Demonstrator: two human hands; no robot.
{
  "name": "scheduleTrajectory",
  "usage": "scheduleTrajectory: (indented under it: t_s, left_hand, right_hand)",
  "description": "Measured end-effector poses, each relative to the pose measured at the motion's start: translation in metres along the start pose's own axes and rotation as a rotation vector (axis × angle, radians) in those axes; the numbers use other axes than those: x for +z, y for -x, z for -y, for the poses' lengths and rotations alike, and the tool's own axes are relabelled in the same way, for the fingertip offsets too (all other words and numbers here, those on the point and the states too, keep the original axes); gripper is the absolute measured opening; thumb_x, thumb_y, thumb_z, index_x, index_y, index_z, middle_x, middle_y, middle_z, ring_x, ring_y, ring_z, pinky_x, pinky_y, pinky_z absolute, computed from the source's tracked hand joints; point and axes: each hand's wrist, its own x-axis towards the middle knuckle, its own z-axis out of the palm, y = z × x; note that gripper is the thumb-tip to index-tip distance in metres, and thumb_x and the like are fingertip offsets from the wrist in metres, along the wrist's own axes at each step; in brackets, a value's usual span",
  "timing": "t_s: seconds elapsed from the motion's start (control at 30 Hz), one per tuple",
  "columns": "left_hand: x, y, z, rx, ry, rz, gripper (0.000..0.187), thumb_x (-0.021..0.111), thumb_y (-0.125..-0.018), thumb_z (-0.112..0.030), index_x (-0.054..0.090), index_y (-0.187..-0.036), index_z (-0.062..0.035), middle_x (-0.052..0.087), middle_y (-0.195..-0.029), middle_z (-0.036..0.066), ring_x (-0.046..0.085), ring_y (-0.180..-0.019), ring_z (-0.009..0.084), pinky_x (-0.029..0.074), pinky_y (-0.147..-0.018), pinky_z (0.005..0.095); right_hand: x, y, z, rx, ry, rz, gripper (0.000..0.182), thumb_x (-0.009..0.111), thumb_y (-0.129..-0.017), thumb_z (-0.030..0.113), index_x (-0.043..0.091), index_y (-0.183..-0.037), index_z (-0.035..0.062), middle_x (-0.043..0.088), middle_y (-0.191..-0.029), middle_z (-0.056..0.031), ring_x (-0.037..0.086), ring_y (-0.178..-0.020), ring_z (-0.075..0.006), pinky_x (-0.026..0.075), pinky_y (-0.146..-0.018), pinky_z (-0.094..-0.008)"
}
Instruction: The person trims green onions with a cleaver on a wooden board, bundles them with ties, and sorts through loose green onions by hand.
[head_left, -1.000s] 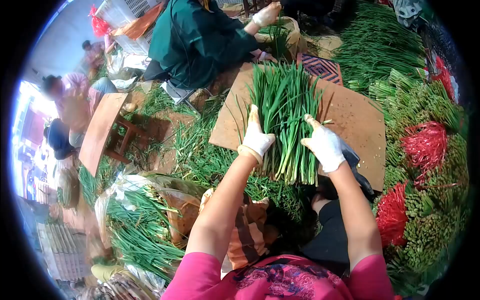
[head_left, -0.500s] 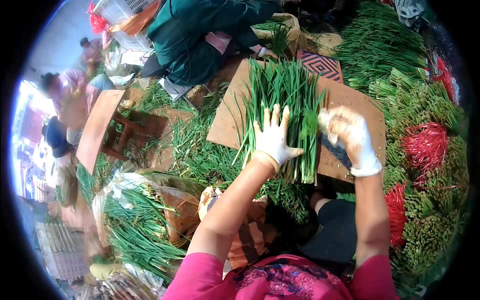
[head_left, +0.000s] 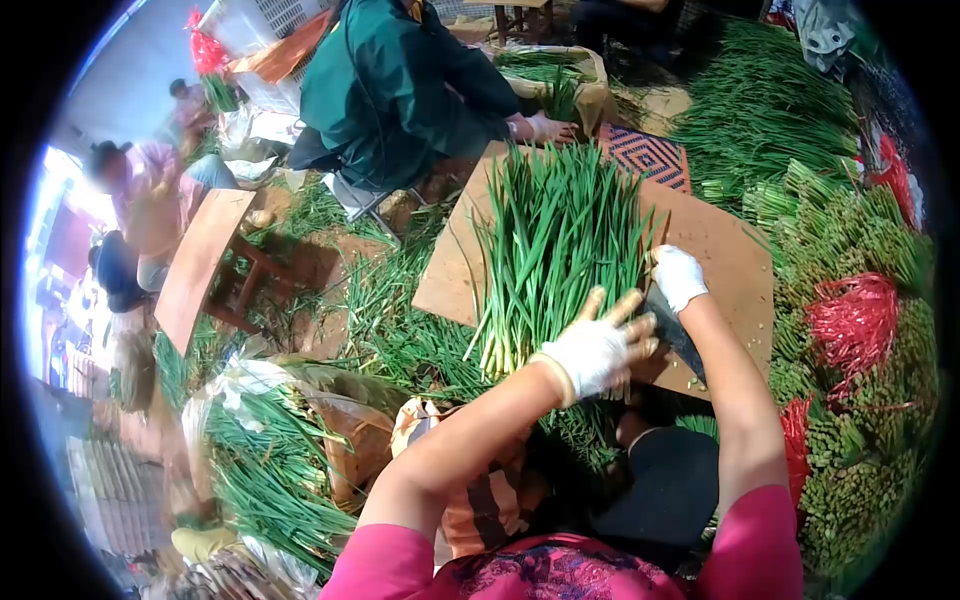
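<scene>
A thick bundle of green chives [head_left: 560, 235] lies on a brown board [head_left: 725, 270], its pale stem ends toward me. My left hand [head_left: 592, 352], in a white glove with yellowish fingertips, is over the stem ends at the bundle's right side. Its fingers are spread and point to the right. My right hand [head_left: 680, 278], also gloved, is closed at the bundle's right edge. From beneath it runs the dark blade of a knife [head_left: 678, 335], angled toward me on the board; the handle is hidden in the hand.
Bundled chives [head_left: 850, 440] with red ties [head_left: 853, 325] are stacked on the right. Loose chives [head_left: 765, 95] are heaped behind. A bag of chives [head_left: 270, 460] stands at lower left. A person in a green jacket [head_left: 390, 90] sits beyond the board, near a patterned mat [head_left: 645, 158].
My left hand has moved from the middle of the bundle right and down to the stem ends. My right hand is now closed at the knife. The person in green has shifted back.
</scene>
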Motion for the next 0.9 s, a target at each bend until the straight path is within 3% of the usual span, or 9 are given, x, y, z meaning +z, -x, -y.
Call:
scheduleTrajectory:
  t_s: [0.1, 0.2, 0.33, 0.47, 0.6, 0.73, 0.77, 0.8, 0.9]
  left_hand:
    - [-0.002, -0.003, -0.006, 0.0, -0.173, 0.277, 0.045, 0.053, -0.082, -0.043, 0.058, -0.119, -0.0178, 0.044, -0.134, 0.002, 0.015, -0.137, 0.0331, 0.014, -0.102, 0.066]
    - [-0.002, 0.012, -0.001, -0.076, -0.092, 0.14, 0.042, 0.055, -0.081, -0.039, 0.06, -0.115, -0.0151, 0.048, -0.127, 0.004, 0.019, -0.135, 0.0328, 0.014, -0.103, 0.0646]
    - [-0.004, 0.028, -0.001, -0.166, -0.053, 0.035, 0.035, 0.059, -0.079, -0.035, 0.062, -0.109, -0.0166, 0.049, -0.121, 0.003, 0.026, -0.132, 0.0313, 0.018, -0.102, 0.064]
    - [-0.003, 0.04, 0.0, -0.239, -0.035, -0.077, 0.029, 0.06, -0.078, -0.033, 0.062, -0.103, -0.0181, 0.05, -0.119, 0.004, 0.027, -0.131, 0.0331, 0.02, -0.1, 0.0644]
    - [-0.002, 0.048, 0.0, -0.34, 0.015, -0.137, 0.028, 0.062, -0.077, -0.036, 0.064, -0.101, -0.0206, 0.052, -0.118, 0.004, 0.029, -0.13, 0.0344, 0.019, -0.101, 0.0637]
    - [-0.01, 0.046, -0.001, -0.494, 0.089, -0.133, 0.026, 0.068, -0.072, -0.036, 0.067, -0.092, -0.0188, 0.055, -0.111, 0.004, 0.034, -0.128, 0.0301, 0.02, -0.105, 0.0571]
    - [-0.003, 0.046, 0.002, -0.52, 0.085, -0.151, 0.025, 0.07, -0.07, -0.033, 0.066, -0.089, -0.0177, 0.056, -0.108, 0.004, 0.035, -0.127, 0.0291, 0.021, -0.105, 0.0554]
    - [0.005, 0.045, 0.003, -0.55, 0.108, -0.256, 0.019, 0.07, -0.067, -0.023, 0.064, -0.083, -0.0152, 0.056, -0.104, 0.004, 0.039, -0.123, 0.029, 0.023, -0.105, 0.0537]
    - [0.014, 0.048, 0.006, -0.56, 0.232, -0.437, 0.036, 0.061, -0.065, -0.004, 0.059, -0.099, -0.0135, 0.055, -0.105, 0.007, 0.043, -0.119, 0.0307, 0.027, -0.103, 0.0504]
  right_hand:
    - [-0.005, -0.009, -0.006, -0.102, 0.087, -0.097, 0.015, 0.059, -0.078, 0.019, 0.063, -0.068, 0.0071, 0.064, -0.074, -0.0139, 0.063, -0.072, -0.0331, 0.051, -0.065, -0.043]
    - [-0.085, 0.005, -0.006, -0.26, 0.177, -0.315, 0.011, 0.056, -0.076, 0.013, 0.066, -0.072, 0.0109, 0.064, -0.074, -0.0127, 0.063, -0.069, -0.0298, 0.05, -0.064, -0.0395]
    - [-0.193, 0.035, -0.035, -0.136, 0.029, -0.457, 0.007, 0.058, -0.08, 0.012, 0.063, -0.083, 0.0088, 0.063, -0.082, -0.0144, 0.06, -0.075, -0.0329, 0.048, -0.066, -0.0391]
    - [-0.29, 0.082, -0.046, 0.061, -0.085, -0.624, 0.013, 0.059, -0.085, 0.015, 0.06, -0.089, 0.0032, 0.061, -0.078, -0.0118, 0.058, -0.07, -0.0214, 0.044, -0.066, -0.03]
    - [-0.334, 0.151, 0.009, 0.125, -0.069, -0.296, 0.005, 0.059, -0.08, 0.005, 0.06, -0.085, 0.0021, 0.057, -0.072, -0.0082, 0.053, -0.066, -0.013, 0.042, -0.06, -0.027]
    - [-0.325, 0.184, 0.084, -0.087, -0.406, 0.875, 0.019, 0.062, -0.081, 0.026, 0.069, -0.079, 0.0087, 0.065, -0.07, -0.0053, 0.063, -0.064, -0.0164, 0.049, -0.059, -0.0288]
    - [-0.307, 0.183, 0.09, -0.096, -0.375, 0.958, 0.024, 0.062, -0.081, 0.032, 0.071, -0.077, 0.0104, 0.067, -0.07, -0.0046, 0.065, -0.064, -0.0173, 0.05, -0.059, -0.0292]
    - [-0.277, 0.182, 0.083, -0.096, -0.43, 0.824, 0.034, 0.055, -0.086, 0.039, 0.071, -0.076, 0.0112, 0.066, -0.066, -0.0044, 0.064, -0.062, -0.0168, 0.05, -0.06, -0.03]
    - [-0.177, 0.157, 0.061, -0.001, -0.141, 0.492, 0.033, 0.049, -0.083, 0.035, 0.064, -0.069, 0.0094, 0.064, -0.063, -0.0057, 0.063, -0.064, -0.0262, 0.049, -0.06, -0.0371]
